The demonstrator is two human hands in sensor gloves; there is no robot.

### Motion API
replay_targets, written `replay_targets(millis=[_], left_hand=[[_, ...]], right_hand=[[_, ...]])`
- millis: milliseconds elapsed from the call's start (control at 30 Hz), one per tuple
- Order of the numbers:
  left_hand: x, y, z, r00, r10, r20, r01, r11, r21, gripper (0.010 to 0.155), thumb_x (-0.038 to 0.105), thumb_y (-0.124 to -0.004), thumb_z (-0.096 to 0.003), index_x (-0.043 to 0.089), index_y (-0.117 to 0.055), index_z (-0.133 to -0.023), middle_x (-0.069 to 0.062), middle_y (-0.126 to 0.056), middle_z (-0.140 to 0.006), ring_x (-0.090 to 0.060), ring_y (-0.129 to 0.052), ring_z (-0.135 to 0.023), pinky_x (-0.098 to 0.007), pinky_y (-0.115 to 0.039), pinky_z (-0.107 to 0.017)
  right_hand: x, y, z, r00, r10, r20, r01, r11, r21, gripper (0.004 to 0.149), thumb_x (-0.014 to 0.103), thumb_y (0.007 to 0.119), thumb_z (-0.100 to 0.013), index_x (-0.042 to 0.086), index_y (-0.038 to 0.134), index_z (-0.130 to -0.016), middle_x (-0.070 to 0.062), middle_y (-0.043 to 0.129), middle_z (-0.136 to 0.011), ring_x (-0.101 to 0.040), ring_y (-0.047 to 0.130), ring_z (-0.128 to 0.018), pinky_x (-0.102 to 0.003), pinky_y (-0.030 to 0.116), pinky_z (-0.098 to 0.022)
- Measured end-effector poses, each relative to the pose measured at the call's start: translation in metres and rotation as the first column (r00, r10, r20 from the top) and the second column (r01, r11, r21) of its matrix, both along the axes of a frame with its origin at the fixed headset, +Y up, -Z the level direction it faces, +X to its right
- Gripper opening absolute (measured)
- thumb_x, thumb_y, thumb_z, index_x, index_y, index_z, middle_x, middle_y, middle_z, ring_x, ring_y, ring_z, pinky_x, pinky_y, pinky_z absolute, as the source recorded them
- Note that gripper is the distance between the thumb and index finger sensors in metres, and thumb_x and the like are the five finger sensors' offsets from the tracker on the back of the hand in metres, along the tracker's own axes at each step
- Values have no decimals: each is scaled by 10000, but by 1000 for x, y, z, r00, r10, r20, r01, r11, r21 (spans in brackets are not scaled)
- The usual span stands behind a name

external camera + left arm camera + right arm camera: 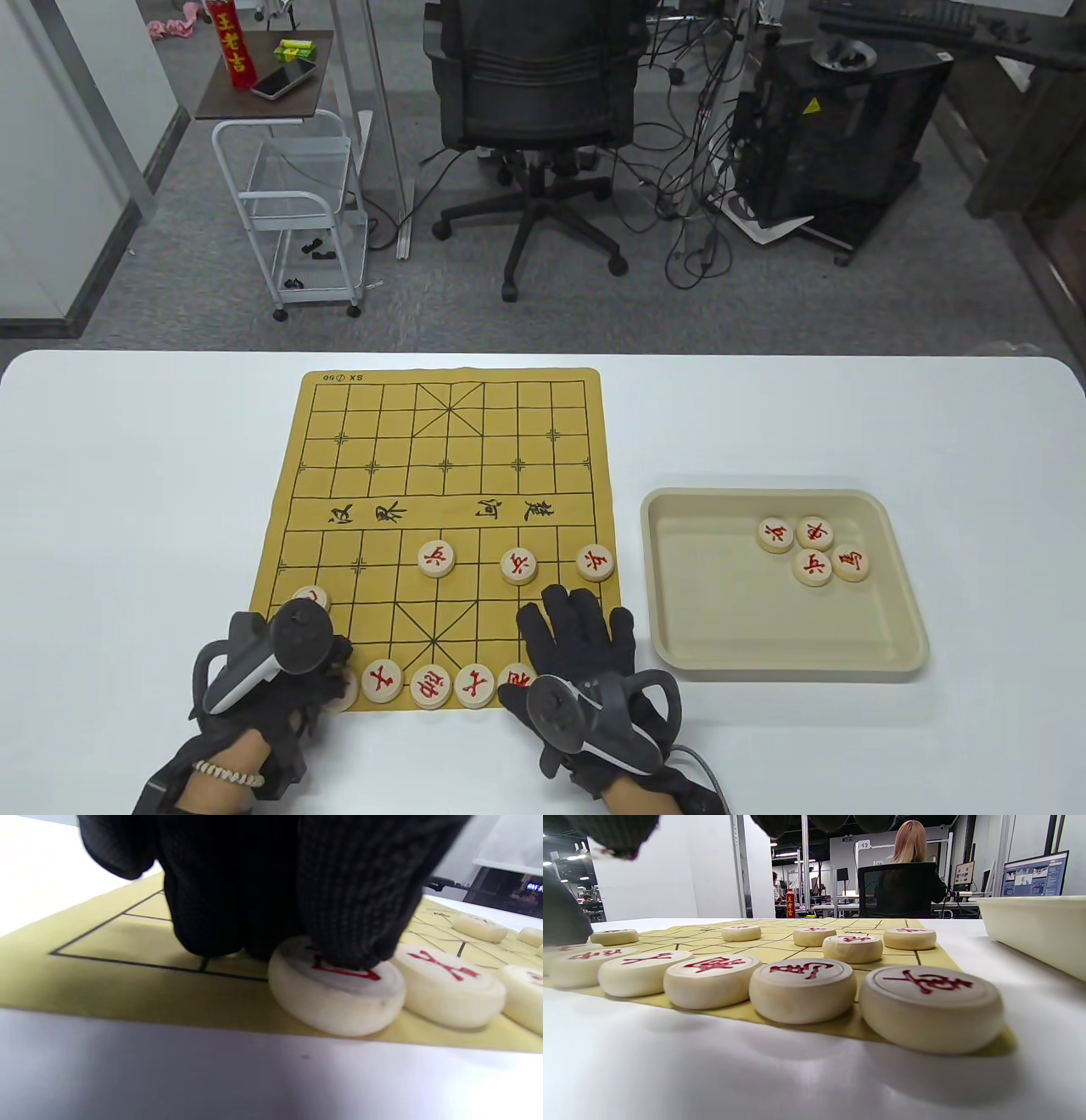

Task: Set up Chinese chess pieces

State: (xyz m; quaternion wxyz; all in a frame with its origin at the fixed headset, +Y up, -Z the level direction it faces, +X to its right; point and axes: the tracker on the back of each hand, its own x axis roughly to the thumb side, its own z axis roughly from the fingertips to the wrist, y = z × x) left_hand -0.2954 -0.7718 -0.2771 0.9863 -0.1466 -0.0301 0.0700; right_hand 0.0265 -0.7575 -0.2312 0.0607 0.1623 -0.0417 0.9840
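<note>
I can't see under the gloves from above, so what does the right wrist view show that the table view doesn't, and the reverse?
Only the right wrist view shows the two back-row pieces hidden beneath the right hand. Only the table view shows four pieces inside the tray and the left hand. Both show the yellow board and the soldier pieces.

A black office chair (pixel 533 81) stands on the grey carpet beyond the far edge of the white worktop (pixel 127 509). Left of the chair is a white wire trolley (pixel 293 212) with a dark top, which carries a red can (pixel 231 42), a phone (pixel 284 81) and a small green pack (pixel 294 51). Right of the chair sits a black computer tower (pixel 827 127), and loose cables (pixel 687 187) trail across the floor between the two. In the right wrist view, a seated person (pixel 910 866) faces away at a distant desk.
</note>
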Motion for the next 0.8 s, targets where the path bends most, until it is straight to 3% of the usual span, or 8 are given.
replay_targets(millis=[300, 467, 533, 633, 800], left_hand=[[7, 8, 7, 999, -38, 22, 37, 998, 51, 581, 390, -949, -346, 279, -834, -905, -74, -947, -907, -335, -998, -751, -636, -646, -660], [10, 37, 23, 999, 25, 23, -31, 949, 313, 623, 454, -915, -358, 277, -791, -943, -85, -900, -961, -359, -957, -813, -651, -618, -678], [10, 44, 29, 997, 73, 28, -78, 910, 407, 692, 494, -868, -376, 281, -692, -1010, -117, -796, -1051, -403, -866, -914, -681, -560, -702], [12, 47, 34, 991, 112, 72, -132, 884, 447, 839, 558, -823, -381, 303, -465, -1095, -153, -520, -1187, -496, -594, -1087, -736, -420, -734], [14, 48, 35, 991, 113, 77, -136, 871, 472, 893, 572, -818, -379, 295, -382, -1108, -158, -443, -1207, -532, -489, -1113, -748, -373, -740]], right_hand=[[0, 1, 1, 1000, 0, -3, 0, 1000, -5, 842, 660, 761, -465, 282, 476, -1161, -116, 397, -1247, -456, 443, -1167, -749, 390, -771], [1, 0, 0, 1000, 0, 2, 0, 1000, -17, 840, 658, 761, -466, 283, 477, -1161, -116, 398, -1247, -454, 444, -1167, -748, 393, -771], [1, 0, 0, 1000, 2, 5, -2, 1000, -23, 838, 657, 761, -467, 284, 476, -1161, -116, 399, -1247, -453, 445, -1167, -748, 395, -771], [5, 1, -4, 1000, -11, 28, 11, 1000, -29, 847, 657, 766, -465, 286, 465, -1164, -109, 395, -1248, -450, 444, -1170, -746, 398, -774], [31, 12, -18, 991, -57, 124, 62, 997, -35, 838, 634, 789, -469, 280, 474, -1161, -114, 418, -1242, -450, 467, -1161, -735, 423, -776]])
